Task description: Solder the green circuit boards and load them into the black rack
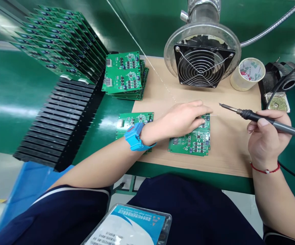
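My left hand rests on a green circuit board lying on the brown mat. Its fingers are pinched on a thin solder wire that runs up and away to the left. A blue wrist strap is on that wrist. My right hand grips a soldering iron like a pen. The iron's tip points left and hangs just right of the board, above the mat.
A fume extractor fan stands behind the mat. A tape roll and an iron stand with sponge sit at right. Stacked boards, one loose board and a black slotted rack holding several boards are at left.
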Tool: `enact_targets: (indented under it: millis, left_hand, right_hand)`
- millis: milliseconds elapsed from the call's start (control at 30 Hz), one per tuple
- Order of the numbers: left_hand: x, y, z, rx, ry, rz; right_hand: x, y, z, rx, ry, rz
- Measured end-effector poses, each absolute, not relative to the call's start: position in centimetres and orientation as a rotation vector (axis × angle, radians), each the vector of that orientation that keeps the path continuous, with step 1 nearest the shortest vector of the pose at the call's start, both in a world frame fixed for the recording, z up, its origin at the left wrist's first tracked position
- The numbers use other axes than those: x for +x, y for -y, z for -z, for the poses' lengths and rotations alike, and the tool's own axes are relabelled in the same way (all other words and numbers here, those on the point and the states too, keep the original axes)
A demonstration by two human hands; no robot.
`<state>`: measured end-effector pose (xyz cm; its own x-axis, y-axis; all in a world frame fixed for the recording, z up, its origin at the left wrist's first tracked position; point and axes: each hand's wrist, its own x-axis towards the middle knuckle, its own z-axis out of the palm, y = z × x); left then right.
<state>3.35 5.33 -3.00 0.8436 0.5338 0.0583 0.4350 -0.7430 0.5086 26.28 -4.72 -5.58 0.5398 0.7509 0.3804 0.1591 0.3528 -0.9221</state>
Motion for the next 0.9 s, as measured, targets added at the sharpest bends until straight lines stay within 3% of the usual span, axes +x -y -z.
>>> enact_targets:
  millis: [133,267,900]
  left_hand:
    - [2.1,-5.4,2.0,2.28,-0.812,-0.428]
    - [1.4,-5.9,1.9,2.396,-0.877,-0.486]
    - [2.8,-5.8,2.4,2.687,-0.982,-0.361]
  right_hand:
    - [26.2,4.8,5.6,-1.13,0.993,-0.505]
    - [26.0,4.9,5.7,-1.114,1.035,-0.539]
    - [26.1,5.7,5.9,-1.239,1.122,-0.645]
